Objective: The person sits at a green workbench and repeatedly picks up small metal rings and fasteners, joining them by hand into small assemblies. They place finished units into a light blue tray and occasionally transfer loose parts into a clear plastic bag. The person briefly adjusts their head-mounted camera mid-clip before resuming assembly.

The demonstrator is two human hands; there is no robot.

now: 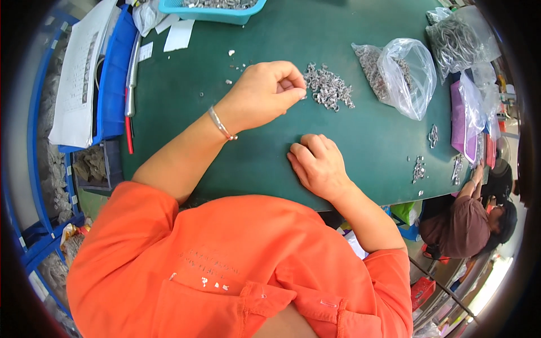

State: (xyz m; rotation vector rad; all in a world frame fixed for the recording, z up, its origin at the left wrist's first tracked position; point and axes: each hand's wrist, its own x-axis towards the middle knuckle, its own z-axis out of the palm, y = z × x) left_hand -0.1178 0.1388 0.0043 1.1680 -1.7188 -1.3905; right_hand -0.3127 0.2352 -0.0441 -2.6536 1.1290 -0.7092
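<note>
A loose pile of small silvery metal pieces (329, 87) lies on the green tabletop (242, 169). My left hand (262, 93) is at the pile's left edge, thumb and forefinger pinched together. A tiny shiny bit shows by the fingertips, too small to name. Nearer to me, my right hand (320, 166) rests on the table with its fingers curled under. Whatever those fingers hold, if anything, is hidden.
A clear plastic bag (414, 79) of metal pieces lies right of the pile. A turquoise basket (225, 14) stands at the back, a blue bin (112, 79) at left. Beyond a purple basket (459, 118), a co-worker (465, 225) sits at the right.
</note>
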